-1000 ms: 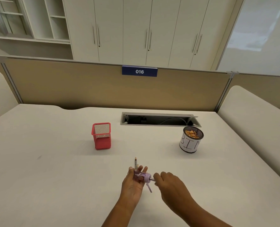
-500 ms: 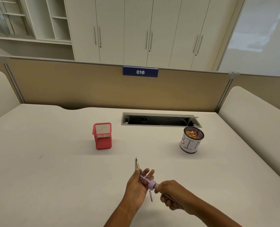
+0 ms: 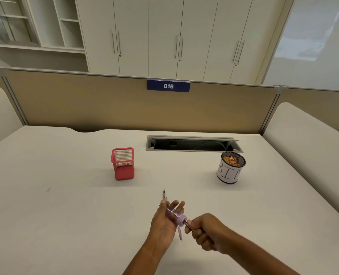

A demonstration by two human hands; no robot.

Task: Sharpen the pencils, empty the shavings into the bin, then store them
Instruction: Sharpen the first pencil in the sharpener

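Left hand (image 3: 164, 222) holds the purple sharpener (image 3: 176, 214); right hand (image 3: 205, 230) grips a pencil (image 3: 187, 225) seated in its mouth. Angled twisting could snap the lead or spill shavings. Spare pencils (image 3: 164, 194) lie just beyond; bin (image 3: 230, 170) well apart.

sharpener (image 3: 175, 216): lilac cap, clear barrel, tilted, held in left grip (image 3: 164, 223), cap end toward right grip (image 3: 206, 231). Lilac flap (image 3: 180, 234) hangs under the cap. pencil (image 3: 188, 225): front end at the cap hole, rest hidden in right grip. Two spare pencils (image 3: 164, 193) flat on counter (image 3: 65, 215), just beyond left grip's fingertips, points facing away. Red mesh holder (image 3: 123, 165): upright, beyond and left of both grips. bin (image 3: 229, 173): black mesh cup, white "BIN" label, shavings (image 3: 232, 160) inside, beyond right grip, well apart.
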